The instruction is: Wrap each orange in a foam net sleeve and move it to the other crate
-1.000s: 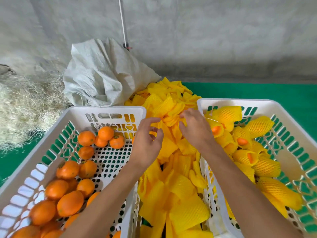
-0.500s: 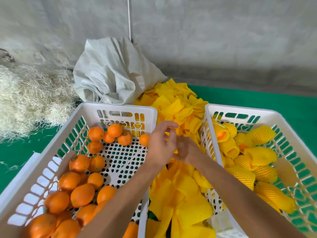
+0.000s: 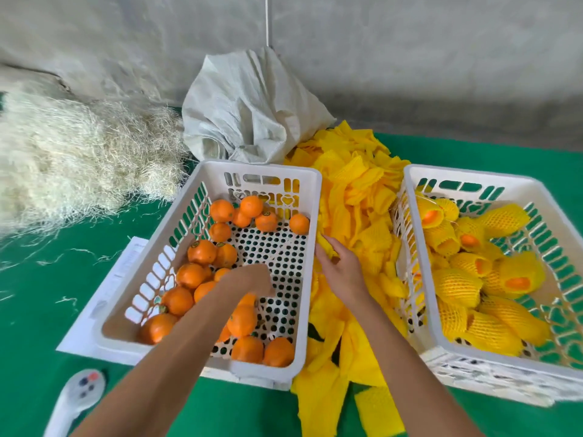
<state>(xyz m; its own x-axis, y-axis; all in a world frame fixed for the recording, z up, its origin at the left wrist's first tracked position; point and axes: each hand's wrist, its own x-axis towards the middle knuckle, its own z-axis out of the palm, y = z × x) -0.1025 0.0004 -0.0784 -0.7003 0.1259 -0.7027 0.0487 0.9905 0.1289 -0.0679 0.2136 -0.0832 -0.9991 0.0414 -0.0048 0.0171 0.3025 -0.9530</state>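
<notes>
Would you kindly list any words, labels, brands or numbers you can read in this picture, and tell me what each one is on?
No text can be read here.
Small round stickers on some oranges: too small to read.
White sheet under the left crate: faint print, blurred.
White handheld device with coloured buttons: no legible marking.
Crate end wall: only cut-out hearts and slots, no letters.
</notes>
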